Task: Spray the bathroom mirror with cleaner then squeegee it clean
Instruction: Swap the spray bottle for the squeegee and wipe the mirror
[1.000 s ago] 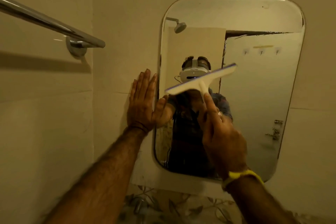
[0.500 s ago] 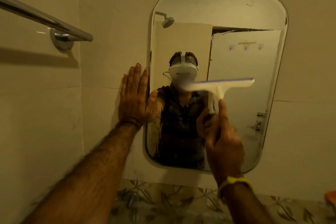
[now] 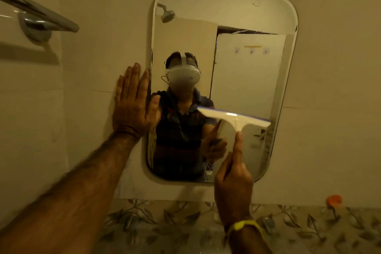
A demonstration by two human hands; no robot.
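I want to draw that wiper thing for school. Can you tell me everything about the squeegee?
The squeegee is T-shaped and looks like pale, whitish plastic, with a thin blue strip along the blade's upper edge. Its long blade lies nearly level, tilted down a little to the right, over the lower right part of the mirror. A short neck drops from the blade's middle to the handle, gripped from below by the right hand, forefinger stretched up the neck. Its reflection shows behind it.

Both forearms were bare and hairy, with no sleeves reaching them. A yellow wristband (image 3: 245,225) circled the right wrist. A thin dark band (image 3: 125,130) ringed the left wrist.
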